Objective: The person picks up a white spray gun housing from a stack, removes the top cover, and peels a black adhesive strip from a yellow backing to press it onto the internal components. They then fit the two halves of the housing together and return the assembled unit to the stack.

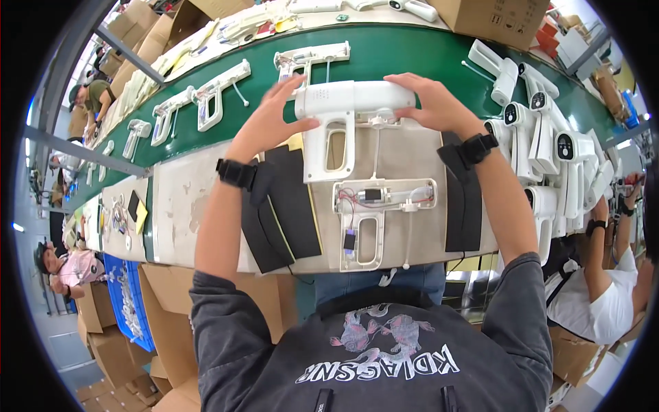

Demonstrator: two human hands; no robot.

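A white pistol-shaped device (326,130), with a looped handle and a long cord hanging from it, is between my two hands above the bench. My left hand (271,120) grips its left end, thumb at the lower edge and the raised fingers slightly blurred. At the other end my right hand (439,106) holds it, fingers on top and thumb below. Nearer me lies an open half-shell (367,257) with red wires, a motor-like cylinder and a white cord showing. Black foam strips (292,199) flank the work spot on the left, and another black strip (464,213) on the right.
Several open shells with wiring (221,96) lie along the green belt (405,51) beyond the bench. Assembled white devices (542,137) are piled at right, beside a co-worker in a white shirt (607,295). A cardboard box (491,20) stands behind; a blue crate (129,302) is lower left.
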